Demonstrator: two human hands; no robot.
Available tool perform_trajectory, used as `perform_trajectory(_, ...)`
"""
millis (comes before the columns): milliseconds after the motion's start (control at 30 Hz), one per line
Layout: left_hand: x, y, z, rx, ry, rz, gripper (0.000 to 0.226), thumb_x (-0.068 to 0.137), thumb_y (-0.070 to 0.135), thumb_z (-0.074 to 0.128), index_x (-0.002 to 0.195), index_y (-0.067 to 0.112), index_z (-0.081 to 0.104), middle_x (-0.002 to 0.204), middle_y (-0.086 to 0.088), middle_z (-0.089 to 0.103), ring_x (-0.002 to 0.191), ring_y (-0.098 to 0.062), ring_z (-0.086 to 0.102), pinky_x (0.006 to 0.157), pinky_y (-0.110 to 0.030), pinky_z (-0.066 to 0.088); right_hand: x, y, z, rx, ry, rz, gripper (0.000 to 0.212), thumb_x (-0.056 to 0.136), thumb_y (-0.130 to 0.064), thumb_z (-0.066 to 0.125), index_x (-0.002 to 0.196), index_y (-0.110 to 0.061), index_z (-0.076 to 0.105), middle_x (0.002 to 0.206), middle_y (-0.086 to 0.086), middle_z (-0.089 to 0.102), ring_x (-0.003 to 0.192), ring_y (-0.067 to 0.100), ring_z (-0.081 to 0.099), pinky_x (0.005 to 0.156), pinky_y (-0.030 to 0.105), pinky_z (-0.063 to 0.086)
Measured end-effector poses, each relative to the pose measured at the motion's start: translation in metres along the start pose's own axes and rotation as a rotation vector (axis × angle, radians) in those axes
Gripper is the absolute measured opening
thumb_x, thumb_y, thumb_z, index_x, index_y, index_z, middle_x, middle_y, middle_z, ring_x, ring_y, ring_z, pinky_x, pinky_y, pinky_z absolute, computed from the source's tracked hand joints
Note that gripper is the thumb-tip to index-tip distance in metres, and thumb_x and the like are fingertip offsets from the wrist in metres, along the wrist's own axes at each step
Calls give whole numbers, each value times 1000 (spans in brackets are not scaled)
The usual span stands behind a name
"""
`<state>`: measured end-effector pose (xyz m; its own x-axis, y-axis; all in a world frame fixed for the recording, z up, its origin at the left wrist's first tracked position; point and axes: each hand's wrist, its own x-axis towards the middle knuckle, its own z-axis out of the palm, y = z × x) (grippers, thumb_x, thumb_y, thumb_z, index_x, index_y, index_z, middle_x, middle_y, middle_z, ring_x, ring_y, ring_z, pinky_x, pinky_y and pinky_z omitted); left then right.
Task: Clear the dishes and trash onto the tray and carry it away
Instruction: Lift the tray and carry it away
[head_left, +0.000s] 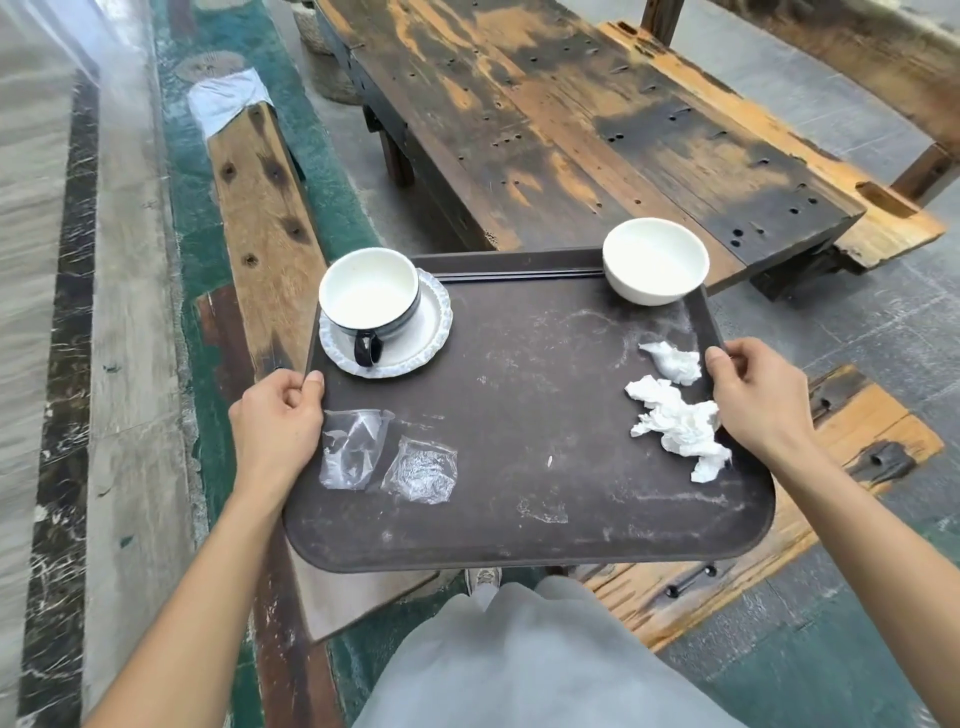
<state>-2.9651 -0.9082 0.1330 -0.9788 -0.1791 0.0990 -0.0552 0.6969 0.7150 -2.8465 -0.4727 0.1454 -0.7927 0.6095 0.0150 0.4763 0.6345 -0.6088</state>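
- Tray (519, 415) is off the counter (597, 130) and in the air in front of us, loaded; left hand (278, 421) clamps the left rim, right hand (753, 400) clamps the right rim, thumbs on top, fingers hidden underneath.
- Clearing looks done; the carry-away leg is what's left, we judge.
- Cup (370, 299) on its saucer (387, 325) sits at the far-left corner, and the saucer overhangs the tray rim. Any tilt away from us or a bump on that side and we risk losing both. Biggest hazard.
- Bowl (655, 260) sits at the far-right corner, against or over the rim; can't tell how much of its base is on the tray. Same slide-off risk.
- Both heavy items are at the far edge, so the load is front-heavy; our grips are mid-rim, so the tray wants to dip forward.
- Crumpled tissues (675, 421) lie just beside the right thumb and two plastic wrappers (384, 457) near the left hand. Light stuff: a fast walk or draught could blow them off.
- Low wooden benches (260, 208) flank us and the tray blocks our view of our feet, so we could trip.
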Motion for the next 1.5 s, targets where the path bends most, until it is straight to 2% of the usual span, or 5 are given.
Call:
perform_trajectory(167, 38, 5, 9, 8, -21, 6, 34, 94, 37, 57, 71, 12, 62, 60, -17, 58, 64, -31, 56, 75, -38, 45, 30, -16, 10, 2, 7, 16, 25, 99, -39, 47, 99, -19, 63, 81, 2, 68, 81, 32, 64, 80, 43, 51)
perform_trajectory(400, 86, 21, 34, 7, -54, -10, 33, 94, 36, 58, 69, 15, 60, 54, -3, 50, 58, -22, 49, 70, -37, 43, 74, -29, 21, 2, 12, 36, 24, 101, -34, 48, 100, -14, 63, 81, 5, 66, 82, 29, 59, 74, 35, 39)
perform_trajectory(1133, 295, 116, 176, 21, -91, 47, 29, 95, 32, 59, 74, 13, 64, 63, -13, 61, 57, -21, 51, 64, -30, 40, 311, -45, 62, 35, 46, 108, 26, 101, -32, 48, 102, -12, 65, 80, 4, 64, 82, 26, 57, 76, 34, 40)
perform_trajectory(1267, 329, 134, 200, 34, -118, 71, 28, 95, 32, 59, 76, 12, 65, 62, -11, 61, 59, -21, 52, 66, -29, 40, 338, -46, 67, 54, 69, 143, 25, 100, -32, 49, 102, -12, 65, 80, 4, 65, 79, 26, 58, 78, 37, 45)
perform_trajectory(1500, 400, 162, 258, 29, -189, 138, 27, 95, 34, 59, 75, 17, 65, 57, 1, 56, 55, -12, 50, 68, -31, 42, 375, -37, 82, 92, 153, 233, 16, 101, -28, 50, 100, -18, 63, 76, -3, 63, 74, 22, 58, 71, 32, 38)
